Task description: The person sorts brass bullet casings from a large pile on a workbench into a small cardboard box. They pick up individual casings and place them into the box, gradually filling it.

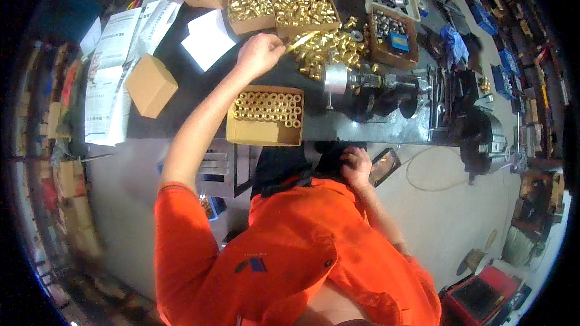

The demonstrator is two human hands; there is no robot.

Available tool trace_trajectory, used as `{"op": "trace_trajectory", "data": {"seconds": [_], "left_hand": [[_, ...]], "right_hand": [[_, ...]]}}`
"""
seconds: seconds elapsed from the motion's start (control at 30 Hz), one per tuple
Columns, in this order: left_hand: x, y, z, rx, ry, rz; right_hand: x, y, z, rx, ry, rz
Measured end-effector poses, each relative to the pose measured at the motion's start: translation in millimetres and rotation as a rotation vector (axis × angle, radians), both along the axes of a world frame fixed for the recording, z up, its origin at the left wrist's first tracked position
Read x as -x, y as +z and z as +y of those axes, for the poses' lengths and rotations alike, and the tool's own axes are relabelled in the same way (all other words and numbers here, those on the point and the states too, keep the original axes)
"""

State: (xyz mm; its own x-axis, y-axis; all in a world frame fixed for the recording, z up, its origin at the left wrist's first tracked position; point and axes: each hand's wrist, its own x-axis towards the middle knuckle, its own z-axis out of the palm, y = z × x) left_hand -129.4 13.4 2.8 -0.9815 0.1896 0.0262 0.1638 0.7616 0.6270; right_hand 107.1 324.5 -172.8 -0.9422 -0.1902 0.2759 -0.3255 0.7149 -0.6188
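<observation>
My left hand (261, 54) reaches over the dark workbench, its fingers pinched on the near end of a thin yellow strip (301, 41). The strip's far end lies over a loose heap of brass fittings (332, 49). Below that hand stands a shallow cardboard box (266, 133), where brass fittings (266, 105) sit in tidy rows with their round ends up; its near part shows bare cardboard. My right hand (356, 166) rests on my dark trousers below the bench edge, fingers loosely bent and apart, with nothing visible in them.
Two cardboard boxes full of brass fittings (305, 11) stand behind the heap. To the right are a box of metal parts (393, 36), a metal fixture with a round chuck (336, 78) and a bench vise (483, 133). White paper (208, 39), newspaper (112, 78) and a cardboard box (152, 84) lie left.
</observation>
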Motion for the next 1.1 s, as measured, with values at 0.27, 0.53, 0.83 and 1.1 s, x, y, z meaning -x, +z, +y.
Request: {"op": "trace_trajectory", "data": {"seconds": [0.27, 0.53, 0.83, 1.1], "left_hand": [[45, -50, 15, -0.084, 0.051, -0.097], [15, -26, -10, 0.192, -0.011, 0.156], [-120, 29, -33, -0.009, -0.236, 0.034], [-152, -8, -18, 0.149, -0.359, -0.010]], "right_hand": [[0, -1, 2, -0.008, 0.014, -0.007], [1, 6, -3, 0.036, 0.007, -0.014], [2, 0, -3, 0.027, 0.017, 0.013], [1, -6, 2, 0.003, 0.016, 0.007]]}}
